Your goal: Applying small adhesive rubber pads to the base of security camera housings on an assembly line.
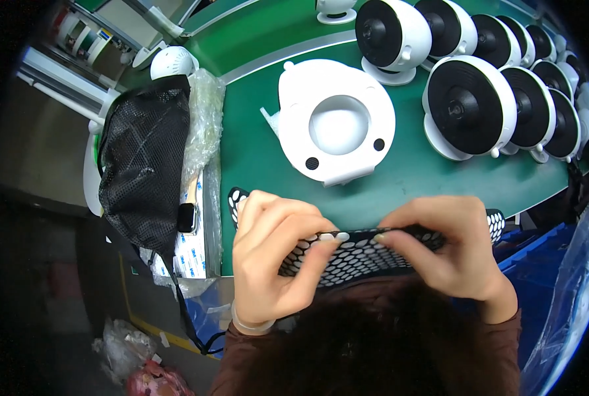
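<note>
While both hands worked at the bench's near edge, things lay thus:
Left hand (275, 254): fingers pinched shut on the black honeycomb grille (360, 254).
Right hand (450, 241): fingers clamped on the same grille.
Grille: held between them, above the green bench (255, 158).
Beyond: white round housing (337, 122).
Farthest: rows of white fan bodies (479, 99).

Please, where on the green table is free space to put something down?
Bare green table lies left of the white housing, and a strip between it and both hands holding the perforated sheet. The right is crowded with fans.
</note>
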A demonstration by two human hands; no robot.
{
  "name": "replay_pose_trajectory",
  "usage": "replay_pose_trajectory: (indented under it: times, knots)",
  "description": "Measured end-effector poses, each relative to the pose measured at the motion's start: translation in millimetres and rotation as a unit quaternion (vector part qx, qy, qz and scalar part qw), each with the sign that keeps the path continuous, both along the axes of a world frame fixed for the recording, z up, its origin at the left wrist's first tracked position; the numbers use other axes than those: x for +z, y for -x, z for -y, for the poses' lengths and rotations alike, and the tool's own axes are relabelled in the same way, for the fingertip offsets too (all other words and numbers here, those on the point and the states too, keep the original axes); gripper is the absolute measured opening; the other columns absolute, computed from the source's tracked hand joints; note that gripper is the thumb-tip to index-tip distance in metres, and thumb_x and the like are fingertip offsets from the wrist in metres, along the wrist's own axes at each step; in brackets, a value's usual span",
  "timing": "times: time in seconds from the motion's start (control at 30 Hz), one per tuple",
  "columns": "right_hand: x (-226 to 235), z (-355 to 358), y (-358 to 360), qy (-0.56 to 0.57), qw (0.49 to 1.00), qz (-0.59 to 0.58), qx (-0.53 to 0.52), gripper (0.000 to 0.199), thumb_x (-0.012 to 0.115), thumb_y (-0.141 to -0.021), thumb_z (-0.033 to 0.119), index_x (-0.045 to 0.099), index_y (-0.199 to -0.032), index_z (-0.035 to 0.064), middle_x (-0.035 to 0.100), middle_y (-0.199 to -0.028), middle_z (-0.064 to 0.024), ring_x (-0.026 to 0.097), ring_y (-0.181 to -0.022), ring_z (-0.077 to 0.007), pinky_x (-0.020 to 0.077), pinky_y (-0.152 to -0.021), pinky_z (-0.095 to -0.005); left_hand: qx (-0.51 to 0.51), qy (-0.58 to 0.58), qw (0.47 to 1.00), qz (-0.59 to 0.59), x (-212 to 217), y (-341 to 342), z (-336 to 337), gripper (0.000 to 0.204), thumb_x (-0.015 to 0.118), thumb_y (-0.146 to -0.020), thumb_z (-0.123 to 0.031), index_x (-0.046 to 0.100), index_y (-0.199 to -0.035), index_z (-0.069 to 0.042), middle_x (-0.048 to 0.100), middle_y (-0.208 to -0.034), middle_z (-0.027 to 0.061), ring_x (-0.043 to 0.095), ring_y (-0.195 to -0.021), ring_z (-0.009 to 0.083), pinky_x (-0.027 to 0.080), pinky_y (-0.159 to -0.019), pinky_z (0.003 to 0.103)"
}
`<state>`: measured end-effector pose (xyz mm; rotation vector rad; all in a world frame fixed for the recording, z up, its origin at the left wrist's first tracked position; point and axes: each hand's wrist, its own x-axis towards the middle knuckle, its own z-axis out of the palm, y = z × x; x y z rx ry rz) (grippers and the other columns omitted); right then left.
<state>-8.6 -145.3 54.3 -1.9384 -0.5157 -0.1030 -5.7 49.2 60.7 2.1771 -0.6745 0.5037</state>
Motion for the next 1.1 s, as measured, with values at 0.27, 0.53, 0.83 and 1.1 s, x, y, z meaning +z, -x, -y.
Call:
replay_pose_trajectory:
  times: [0.27, 0.53, 0.83, 1.1]
  knots:
    - [10, -7, 19, 0.037, 0.981, 0.173, -0.072, 0.026, 0.071, -0.057, -0.002, 0.065, -0.080, 0.0069, 0.059, -0.073, -0.0046, 0.056, -0.065, -0.0196, 0.0422, -0.052, -0.0266, -0.076, -0.042, 0.996, -0.008, 9, -1, 7, 0.011, 0.066, -0.060, -0.002, 0.059, -0.067, -0.007, 0.056, -0.068, -0.0013, 0.043, -0.064, 0.0160, 0.025, -0.067, 0.029]
    - [6, -8, 16, 0.035, 0.976, 0.199, -0.081, 0.022, 0.071, -0.056, -0.003, 0.063, -0.074, 0.0063, 0.058, -0.070, -0.0040, 0.054, -0.061, -0.0184, 0.0413, -0.051, -0.0263, -0.070, -0.059, 0.996, 0.018, 11, -1, 13, 0.011, 0.065, -0.059, -0.001, 0.059, -0.066, -0.007, 0.055, -0.068, -0.0015, 0.043, -0.063, 0.0162, 0.024, -0.067, 0.029]
    - [-10, -13, 10, 0.085, 0.932, 0.341, -0.085, 0.028, 0.060, -0.048, 0.003, 0.059, -0.076, -0.0005, 0.055, -0.071, -0.0069, 0.055, -0.060, -0.0199, 0.0444, -0.046, -0.0263, -0.044, -0.055, 0.998, 0.006, 7, -2, 13, 0.010, 0.063, -0.060, 0.000, 0.057, -0.066, -0.006, 0.053, -0.065, 0.0006, 0.043, -0.062, 0.0175, 0.024, -0.065, 0.030]
    - [-7, -16, 7, 0.102, 0.942, 0.308, -0.088, 0.027, 0.064, -0.052, 0.001, 0.060, -0.079, 0.0010, 0.057, -0.073, -0.0067, 0.055, -0.063, -0.0209, 0.0447, -0.051, -0.0273, -0.028, -0.044, 0.999, 0.001, 5, -6, 9, 0.010, 0.063, -0.062, 0.000, 0.056, -0.066, -0.006, 0.053, -0.065, 0.0019, 0.043, -0.062, 0.0186, 0.025, -0.064, 0.031]
